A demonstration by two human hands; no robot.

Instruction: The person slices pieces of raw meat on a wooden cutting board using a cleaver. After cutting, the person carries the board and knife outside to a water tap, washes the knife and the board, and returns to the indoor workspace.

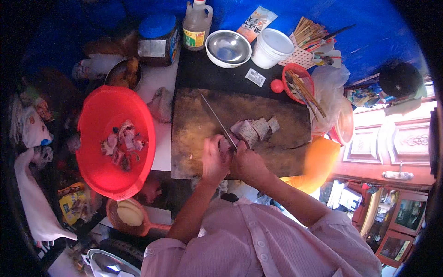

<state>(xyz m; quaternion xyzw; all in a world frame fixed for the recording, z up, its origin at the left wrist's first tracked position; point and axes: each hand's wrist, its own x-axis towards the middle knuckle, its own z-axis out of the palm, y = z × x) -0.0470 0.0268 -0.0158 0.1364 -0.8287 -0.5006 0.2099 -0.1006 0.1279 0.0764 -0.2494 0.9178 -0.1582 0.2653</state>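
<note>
While right hand grips knife, left hand closed on fish piece, cut slices beside, wooden board, red bowl left.

A pale pink button-front shirt with sleeves rolled to the elbows, nearer the viewer than the wooden cutting board; forearms bare.

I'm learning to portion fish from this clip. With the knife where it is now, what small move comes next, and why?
Probably press the knife down through the fish for another slice. The right hand has the handle in its grip, the blade rests at the uncut end, and the left hand steadies that end on the cutting board, while cut slices lie to the right.
</note>
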